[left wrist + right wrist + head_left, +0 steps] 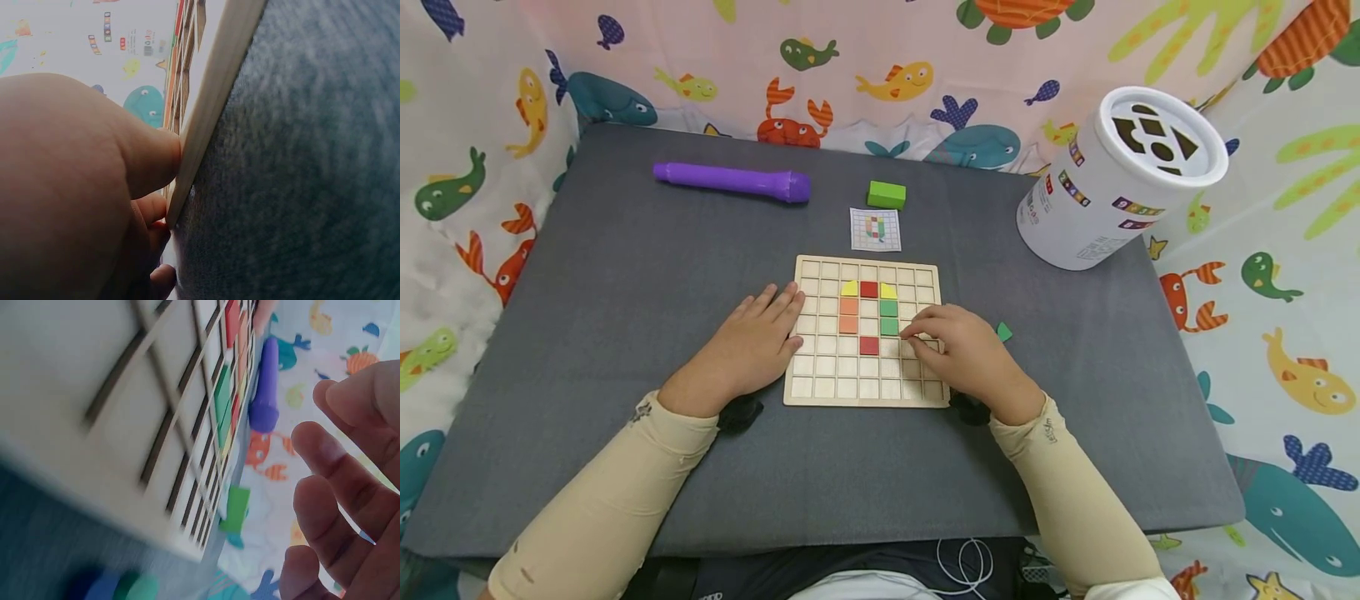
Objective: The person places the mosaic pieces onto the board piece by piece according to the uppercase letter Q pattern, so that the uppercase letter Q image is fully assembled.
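Observation:
A wooden grid board (823,387) lies on the table with red, orange, green and yellow pieces set in its upper and middle cells. Along the board's left edge rests my left hand (752,342), fingers stretched out; its thumb (153,159) touches the wooden side in the left wrist view. My right hand (958,346) hovers over the board's right part, fingertips beside the lower green square (889,327). Its fingers (319,447) are loosely bent with nothing visible in them in the right wrist view. A small green piece (1004,332) lies right of this hand.
Behind the board lie a pattern card (875,231), a green block (887,195) and a purple microphone-shaped tube (733,181). A white canister (1105,192) with cut-out shapes in its lid stands at the back right. Sea-animal cloth (850,50) hangs around the table.

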